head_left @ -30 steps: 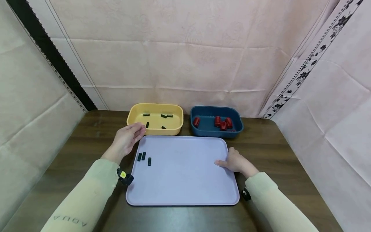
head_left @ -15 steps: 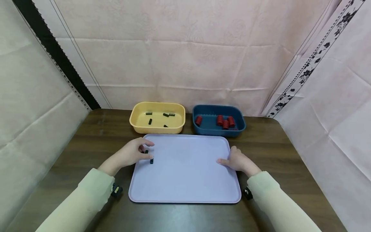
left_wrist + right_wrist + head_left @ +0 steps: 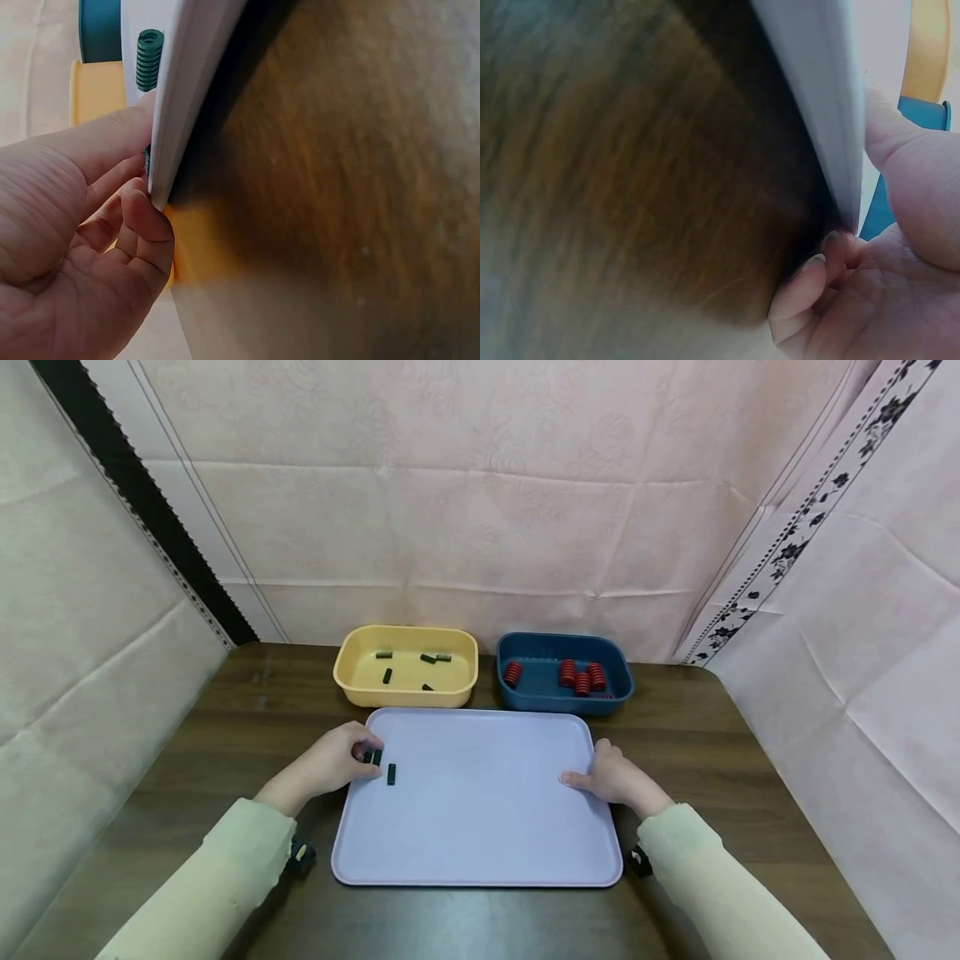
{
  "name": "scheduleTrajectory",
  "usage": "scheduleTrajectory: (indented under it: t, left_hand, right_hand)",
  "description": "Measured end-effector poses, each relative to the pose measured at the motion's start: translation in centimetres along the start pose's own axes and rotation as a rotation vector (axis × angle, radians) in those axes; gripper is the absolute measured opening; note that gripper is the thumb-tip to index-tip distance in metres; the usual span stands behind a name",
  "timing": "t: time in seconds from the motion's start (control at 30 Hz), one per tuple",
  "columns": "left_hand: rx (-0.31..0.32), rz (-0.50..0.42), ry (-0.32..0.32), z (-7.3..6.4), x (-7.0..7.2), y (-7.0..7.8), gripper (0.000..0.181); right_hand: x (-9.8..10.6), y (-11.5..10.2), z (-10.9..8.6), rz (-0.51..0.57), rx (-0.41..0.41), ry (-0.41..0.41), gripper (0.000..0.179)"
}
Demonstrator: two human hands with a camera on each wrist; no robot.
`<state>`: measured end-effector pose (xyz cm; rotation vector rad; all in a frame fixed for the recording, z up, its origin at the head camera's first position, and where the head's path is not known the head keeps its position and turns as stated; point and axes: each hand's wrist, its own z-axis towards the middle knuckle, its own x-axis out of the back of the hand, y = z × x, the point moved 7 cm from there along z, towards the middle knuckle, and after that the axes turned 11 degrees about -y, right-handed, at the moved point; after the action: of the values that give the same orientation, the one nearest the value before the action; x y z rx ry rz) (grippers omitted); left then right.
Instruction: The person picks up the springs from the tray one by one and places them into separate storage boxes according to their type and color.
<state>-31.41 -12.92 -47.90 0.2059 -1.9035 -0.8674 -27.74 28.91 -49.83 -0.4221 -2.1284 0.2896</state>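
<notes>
In the head view a pale lilac tray lies on the table. My left hand is at its left edge, thumb and index finger curled around the ends of a dark green coil spring; a second green spring stands close beside it. A third spring lies apart, just right of the thumb. The left wrist view shows one green spring plainly, another mostly hidden behind the fingers. My right hand grips the tray's right edge, thumb on top, fingers curled below the rim.
Behind the tray stands a yellow bin with several small green springs. Beside it is a blue bin holding several red springs. The brown wooden table meets pale cloth at the back and sides.
My left hand has come from the yellow bin's front corner down to the springs at the tray's left, its thumb and index finger drawing closer together. The right hand has stayed on the tray edge.
</notes>
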Motion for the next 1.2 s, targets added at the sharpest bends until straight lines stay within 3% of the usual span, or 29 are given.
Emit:
scheduleTrajectory:
  t: [0.23,0.37,0.5,0.73,0.87,1.03,1.2]
  left_hand:
    - [0.017,0.002,-0.009,0.3,0.1,0.1,0.032]
    - [0.020,-0.049,0.020,0.5,0.4,0.2,0.036]
    - [0.026,-0.134,0.126,0.6,1.2,0.5,0.038]
    - [-0.002,-0.291,0.391,1.3,3.7,1.0,0.043]
    - [0.028,-0.435,0.467,2.2,4.3,0.6,0.046]
    - [0.107,-0.599,0.474,3.2,4.4,-0.1,0.055]
    - [0.135,-0.640,0.460,3.7,4.4,-0.2,0.057]
  right_hand:
    - [0.1,0.1,0.1,-0.011,0.004,0.005,0.103]
    - [0.1,0.0,0.2,-0.016,0.001,0.005,0.103]
    - [0.1,0.0,0.2,-0.016,-0.004,0.003,0.104]
    - [0.0,0.0,0.2,-0.014,-0.010,0.007,0.104]
    - [0.0,0.1,0.1,-0.004,-0.009,0.006,0.104]
    - [-0.1,0.1,0.1,0.003,-0.004,0.006,0.106]
    - [0.0,0.2,0.1,0.010,-0.009,0.010,0.106]
